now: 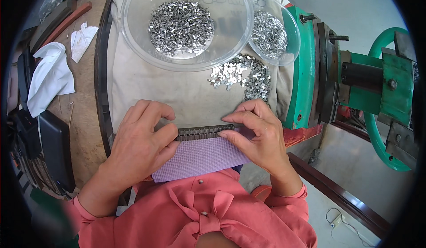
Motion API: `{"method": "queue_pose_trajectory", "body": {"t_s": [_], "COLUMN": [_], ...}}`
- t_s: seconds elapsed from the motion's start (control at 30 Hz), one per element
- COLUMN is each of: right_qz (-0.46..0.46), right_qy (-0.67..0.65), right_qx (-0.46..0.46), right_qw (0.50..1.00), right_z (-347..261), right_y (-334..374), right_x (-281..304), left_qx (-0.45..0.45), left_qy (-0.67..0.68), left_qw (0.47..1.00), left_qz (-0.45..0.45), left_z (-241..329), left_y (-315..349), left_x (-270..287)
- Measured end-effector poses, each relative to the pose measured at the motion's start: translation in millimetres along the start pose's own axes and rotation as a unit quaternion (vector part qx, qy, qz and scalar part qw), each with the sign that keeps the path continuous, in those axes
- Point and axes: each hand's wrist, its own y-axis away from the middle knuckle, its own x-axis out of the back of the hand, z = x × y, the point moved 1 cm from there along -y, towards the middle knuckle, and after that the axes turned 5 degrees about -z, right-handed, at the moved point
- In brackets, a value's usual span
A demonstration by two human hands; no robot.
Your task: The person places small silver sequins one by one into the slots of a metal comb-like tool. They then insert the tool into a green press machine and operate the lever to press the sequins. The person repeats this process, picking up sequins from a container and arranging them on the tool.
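Slotted bar [199, 133], long axis left-right, right end farther, left fingers [165, 134] apart, right fingers [244, 119] apart

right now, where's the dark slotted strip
In the head view, the dark slotted strip is just below centre, at the far edge of the purple mat, between left hand and right hand.

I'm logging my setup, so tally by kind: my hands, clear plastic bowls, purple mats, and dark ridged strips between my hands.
Left hand and right hand: 2
Clear plastic bowls: 2
Purple mat: 1
Dark ridged strip: 1
Total: 6
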Motion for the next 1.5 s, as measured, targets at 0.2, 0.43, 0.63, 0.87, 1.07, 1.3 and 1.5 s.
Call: {"method": "queue_pose_trajectory", "body": {"t_s": [0.2,0.43,0.63,0.87,1.07,1.3,1.5], "right_qz": [0.013,0.14,0.251,0.317,0.312,0.317,0.323], "right_qy": [-0.063,-0.084,-0.044,-0.006,0.138,0.085,0.095], "right_qx": [-0.02,0.019,-0.028,-0.034,-0.07,-0.077,-0.091], "right_qw": [0.998,0.986,0.967,0.948,0.937,0.942,0.937], "right_z": [-1,12,29,45,63,71,77], "right_y": [2,27,63,95,96,98,102], "right_x": [5,14,-1,-21,-22,-26,-22], "left_qx": [-0.005,-0.007,-0.003,0.004,0.019,0.038,0.04], "left_qy": [-0.006,0.001,-0.002,-0.004,0.0,0.005,-0.009], "left_qw": [1.0,1.0,1.0,1.0,0.999,0.998,0.998], "left_qz": [0.005,0.01,0.015,0.025,0.037,0.05,0.05], "left_z": [0,1,4,7,11,14,13], "left_y": [0,1,2,4,6,7,9], "left_x": [-1,-2,-8,-12,-15,-21,-24]}}
